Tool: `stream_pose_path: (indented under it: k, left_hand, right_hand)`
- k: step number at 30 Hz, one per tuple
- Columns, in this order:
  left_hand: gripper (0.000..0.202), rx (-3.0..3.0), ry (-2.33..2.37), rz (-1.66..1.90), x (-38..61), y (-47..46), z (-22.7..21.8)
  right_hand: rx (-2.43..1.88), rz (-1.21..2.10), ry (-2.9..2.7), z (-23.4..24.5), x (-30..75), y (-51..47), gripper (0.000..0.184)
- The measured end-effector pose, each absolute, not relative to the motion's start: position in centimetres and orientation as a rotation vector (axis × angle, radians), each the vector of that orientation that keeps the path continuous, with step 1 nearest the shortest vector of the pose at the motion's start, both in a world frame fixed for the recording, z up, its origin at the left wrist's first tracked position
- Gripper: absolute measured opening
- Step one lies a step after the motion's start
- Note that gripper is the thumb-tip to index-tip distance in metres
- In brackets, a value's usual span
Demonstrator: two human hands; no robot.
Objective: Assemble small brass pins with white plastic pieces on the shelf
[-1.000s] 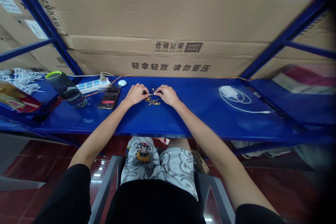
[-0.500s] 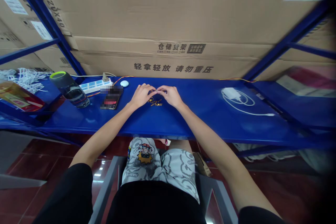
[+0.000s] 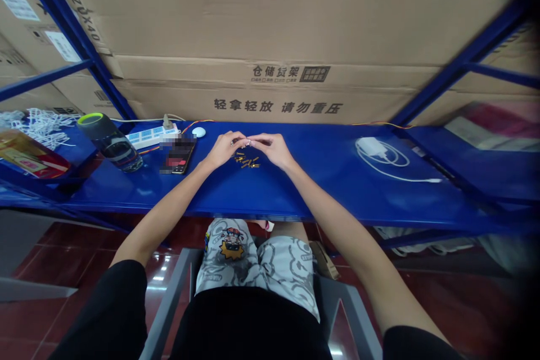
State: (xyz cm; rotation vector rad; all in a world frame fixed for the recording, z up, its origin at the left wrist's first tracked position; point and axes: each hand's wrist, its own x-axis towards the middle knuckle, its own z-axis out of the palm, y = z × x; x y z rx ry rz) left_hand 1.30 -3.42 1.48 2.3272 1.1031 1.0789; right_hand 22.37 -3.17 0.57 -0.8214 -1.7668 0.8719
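Note:
My left hand (image 3: 225, 148) and my right hand (image 3: 272, 149) meet fingertip to fingertip just above the blue shelf (image 3: 295, 191). Both are pinched on a tiny shiny part (image 3: 248, 142) held between them; it is too small to name. Right below the hands lies a small heap of several gold-coloured metal pieces (image 3: 248, 162) on the shelf surface. My forearms reach in from the bottom of the view over my patterned shorts.
A phone (image 3: 177, 157) lies left of my hands, with a white power strip (image 3: 147, 136), a small white round object (image 3: 198, 132) and a green-lidded bottle (image 3: 107, 143) beyond. A white charger with coiled cable (image 3: 377, 153) rests at right. Cardboard boxes (image 3: 270, 39) wall the back.
My hands drew together from slightly apart and lifted a little off the shelf, so the gold pieces show more fully beneath them. The view shifted slightly.

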Motion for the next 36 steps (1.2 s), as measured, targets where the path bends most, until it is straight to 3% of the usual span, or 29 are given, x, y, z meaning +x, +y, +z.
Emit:
stream_pose_path:
  k: [20, 36]
  left_hand:
    - [0.024, 2.494, 1.152, 0.963, 1.6, -3.7, 1.5]
    - [0.028, 2.582, 1.079, 0.832, 1.3, -3.8, 1.3]
  right_hand:
    - [-0.943, 0.843, -1.49, 0.2, 21.3, -3.3, 0.03]
    - [-0.892, 0.904, -1.807, 1.3, 22.4, -3.6, 0.029]
